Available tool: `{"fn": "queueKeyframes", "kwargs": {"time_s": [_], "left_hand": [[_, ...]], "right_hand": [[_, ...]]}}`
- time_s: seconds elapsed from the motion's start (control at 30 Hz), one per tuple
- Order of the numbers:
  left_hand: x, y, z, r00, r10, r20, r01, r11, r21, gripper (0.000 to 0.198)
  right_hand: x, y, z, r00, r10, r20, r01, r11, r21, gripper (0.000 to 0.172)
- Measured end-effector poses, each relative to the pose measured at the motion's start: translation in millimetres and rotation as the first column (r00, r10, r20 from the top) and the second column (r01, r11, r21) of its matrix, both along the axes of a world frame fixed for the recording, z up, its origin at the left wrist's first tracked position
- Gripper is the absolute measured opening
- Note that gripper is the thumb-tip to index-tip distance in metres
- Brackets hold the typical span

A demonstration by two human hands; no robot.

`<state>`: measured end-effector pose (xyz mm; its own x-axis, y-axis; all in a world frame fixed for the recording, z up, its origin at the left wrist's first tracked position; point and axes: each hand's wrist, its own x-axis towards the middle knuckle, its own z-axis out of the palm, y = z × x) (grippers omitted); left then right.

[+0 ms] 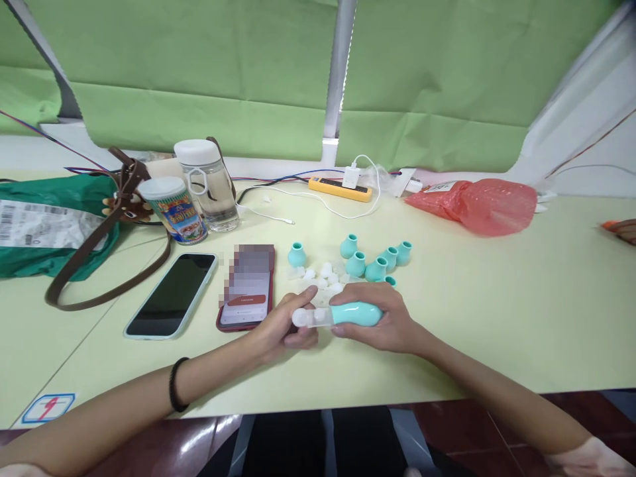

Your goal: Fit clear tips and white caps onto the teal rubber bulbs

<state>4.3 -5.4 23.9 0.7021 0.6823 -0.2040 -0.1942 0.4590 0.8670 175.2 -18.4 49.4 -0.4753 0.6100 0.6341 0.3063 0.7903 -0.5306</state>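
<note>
My right hand (380,318) is wrapped round a turquoise squeeze bulb (356,313) lying sideways, its narrow end toward the left. A clear plastic tip (318,317) with a rounded end is fitted into the bulb's mouth. Beside that tip is my left hand (285,324), thumb raised and apart, fingers curled loosely behind and below; whether they touch it is hard to tell. Just beyond both hands lies a loose pile of small white and clear plastic pieces (326,270). Several more turquoise bulbs (356,264) stand around the pile, mouths up, without tips.
Left of the hands lie a phone with a red case (246,288) and a dark-screened phone (171,296). Behind them stand a printed can (173,211) and a water bottle (209,185). A yellow power strip (340,189) and a red plastic bag (491,207) lie at the back.
</note>
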Motion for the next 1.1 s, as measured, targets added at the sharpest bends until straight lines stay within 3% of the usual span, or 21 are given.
{"fn": "queueKeyframes", "kwargs": {"time_s": [0.07, 0.1, 0.17, 0.23, 0.33, 0.43, 0.5, 0.53, 0.6, 0.77, 0.93, 1.03, 1.1], "left_hand": [[0, 1, 0.3, 0.999, -0.044, 0.016, 0.044, 0.999, -0.011, 0.056], [0, 1, 0.9, 1.000, -0.010, -0.011, 0.010, 0.999, 0.038, 0.055], [0, 1, 1.5, 0.978, 0.173, -0.116, -0.137, 0.954, 0.266, 0.049], [0, 1, 0.1, 0.900, 0.367, -0.235, -0.174, 0.797, 0.578, 0.035], [-1, 1, -6.8, 0.754, 0.542, -0.372, 0.087, 0.478, 0.874, 0.018], [-1, 3, -14.4, 0.659, 0.670, -0.342, 0.337, 0.143, 0.930, 0.018], [-1, 3, -15.9, 0.625, 0.718, -0.307, 0.449, -0.008, 0.894, 0.019], [-1, 3, -15.4, 0.613, 0.732, -0.298, 0.486, -0.052, 0.873, 0.020], [0, 3, -12.8, 0.598, 0.743, -0.302, 0.531, -0.084, 0.843, 0.020], [-1, 2, -9.6, 0.619, 0.682, -0.389, 0.569, -0.049, 0.821, 0.016], [-1, 5, -14.4, 0.648, 0.637, -0.417, 0.571, -0.044, 0.820, 0.026], [-2, 6, -12.8, 0.658, 0.637, -0.402, 0.525, -0.005, 0.851, 0.028], [-4, 4, -9.1, 0.693, 0.634, -0.342, 0.415, 0.036, 0.909, 0.027]], "right_hand": [[2, 3, 0.6, 0.997, -0.004, -0.071, 0.000, 0.998, -0.068, 0.018], [3, 3, 1.2, 0.995, -0.026, -0.096, 0.019, 0.997, -0.076, 0.018], [3, 2, 3.0, 0.986, -0.101, -0.130, 0.099, 0.995, -0.022, 0.018], [3, 0, 4.6, 0.973, -0.172, -0.153, 0.187, 0.978, 0.095, 0.019], [3, -1, 4.1, 0.963, -0.208, -0.169, 0.245, 0.939, 0.240, 0.021], [3, 0, 0.6, 0.961, -0.224, -0.164, 0.265, 0.915, 0.304, 0.021], [3, 0, -2.0, 0.959, -0.237, -0.152, 0.275, 0.906, 0.322, 0.022], [3, 0, -3.1, 0.959, -0.244, -0.143, 0.278, 0.903, 0.327, 0.022], [3, 1, -5.1, 0.958, -0.262, -0.113, 0.285, 0.899, 0.333, 0.022], [3, 2, -10.2, 0.957, -0.290, -0.023, 0.274, 0.873, 0.403, 0.022], [2, 3, -14.1, 0.947, -0.320, 0.030, 0.266, 0.831, 0.489, 0.021], [3, 3, -14.7, 0.946, -0.321, 0.030, 0.264, 0.823, 0.503, 0.020], [5, 3, -14.6, 0.951, -0.308, 0.022, 0.255, 0.825, 0.504, 0.020]]}}
